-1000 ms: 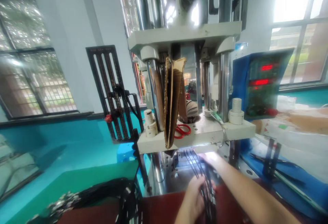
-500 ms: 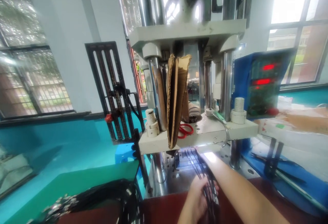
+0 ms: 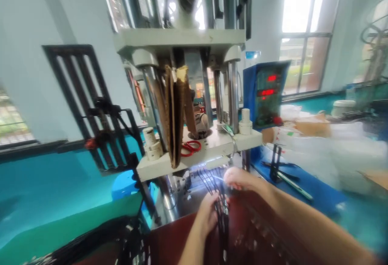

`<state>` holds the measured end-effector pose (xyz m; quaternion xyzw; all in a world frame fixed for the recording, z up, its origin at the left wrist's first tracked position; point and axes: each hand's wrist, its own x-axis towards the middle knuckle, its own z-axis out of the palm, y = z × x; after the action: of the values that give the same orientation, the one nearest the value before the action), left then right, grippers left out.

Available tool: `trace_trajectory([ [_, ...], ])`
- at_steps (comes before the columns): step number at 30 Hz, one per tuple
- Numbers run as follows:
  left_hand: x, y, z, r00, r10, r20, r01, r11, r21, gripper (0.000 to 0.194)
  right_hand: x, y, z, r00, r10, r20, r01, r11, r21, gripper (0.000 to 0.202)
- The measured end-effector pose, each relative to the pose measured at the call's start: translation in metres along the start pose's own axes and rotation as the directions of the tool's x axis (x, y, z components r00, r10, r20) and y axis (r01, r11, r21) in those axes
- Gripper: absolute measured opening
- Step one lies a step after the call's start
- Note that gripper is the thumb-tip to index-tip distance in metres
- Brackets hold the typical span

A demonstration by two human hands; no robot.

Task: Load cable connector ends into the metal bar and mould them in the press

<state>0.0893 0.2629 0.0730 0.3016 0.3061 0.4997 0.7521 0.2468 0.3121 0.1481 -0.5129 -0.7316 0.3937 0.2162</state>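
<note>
Several thin black cables [image 3: 223,224] run through my left hand [image 3: 209,212], whose fingers are wrapped round them. Their upper ends fan out in front of the lit metal base of a press [image 3: 194,38]. Just right of those ends, my right hand [image 3: 237,178] is closed on a thin pale stick [image 3: 218,178] that points left across the cables. The hands are apart, the right one higher and farther forward. Red-handled scissors [image 3: 191,147] and folded cardboard [image 3: 176,115] rest on the press's white plate [image 3: 216,147].
A bundle of black cables [image 3: 100,232] lies on the green and dark red surface at the left. A blue control box [image 3: 263,95] with red digits stands at the right. Near it are a blue mat [image 3: 315,188] with a green-handled tool [image 3: 295,186] and white bags [image 3: 342,143].
The view has turned to the right. My right hand has drawn back from the press and now shows beside the cables with the pale stick. My left hand still holds the cables.
</note>
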Motion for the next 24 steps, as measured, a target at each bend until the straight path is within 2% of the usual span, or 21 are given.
trace_trajectory([
  [3,-0.003,0.002,0.000,1.000,-0.002,-0.005,0.002,0.997,0.076,0.024,-0.088,0.038,-0.056,0.995,0.098,-0.014,-0.098,0.995,-0.014,0.002],
  [5,-0.003,0.002,-0.002,1.000,-0.014,-0.018,0.016,0.995,0.100,0.019,-0.153,0.059,-0.092,0.978,0.194,-0.072,-0.198,0.979,-0.043,0.002],
  [7,0.000,0.002,-0.004,0.998,-0.032,-0.047,0.038,0.991,0.131,0.013,-0.210,0.071,-0.119,0.943,0.311,-0.121,-0.321,0.944,-0.076,0.006],
  [9,0.001,0.001,-0.006,0.996,-0.041,-0.080,0.054,0.984,0.168,0.010,-0.248,0.077,-0.134,0.907,0.387,-0.165,-0.405,0.909,-0.094,0.012],
  [11,0.002,0.000,-0.008,0.993,-0.041,-0.109,0.060,0.983,0.173,0.009,-0.264,0.077,-0.140,0.892,0.408,-0.195,-0.431,0.897,-0.097,0.015],
  [13,0.002,0.001,-0.008,0.991,-0.043,-0.126,0.062,0.986,0.152,0.008,-0.259,0.074,-0.137,0.901,0.387,-0.197,-0.410,0.907,-0.092,0.015],
  [16,0.002,0.001,-0.006,0.989,-0.052,-0.140,0.069,0.990,0.125,0.009,-0.219,0.062,-0.116,0.946,0.296,-0.134,-0.307,0.949,-0.072,0.016],
  [18,0.002,0.001,-0.004,0.988,-0.052,-0.146,0.069,0.991,0.112,0.009,-0.177,0.052,-0.091,0.976,0.207,-0.067,-0.210,0.976,-0.054,0.017],
  [21,0.001,0.002,-0.001,0.992,-0.055,-0.114,0.061,0.997,0.052,0.010,-0.103,0.032,-0.049,0.997,0.080,0.004,-0.080,0.996,-0.043,0.019],
  [24,0.001,0.002,0.001,0.996,-0.067,-0.066,0.065,0.997,-0.032,0.013,-0.026,0.006,-0.016,0.998,-0.035,-0.049,0.031,0.997,-0.069,0.017],
])
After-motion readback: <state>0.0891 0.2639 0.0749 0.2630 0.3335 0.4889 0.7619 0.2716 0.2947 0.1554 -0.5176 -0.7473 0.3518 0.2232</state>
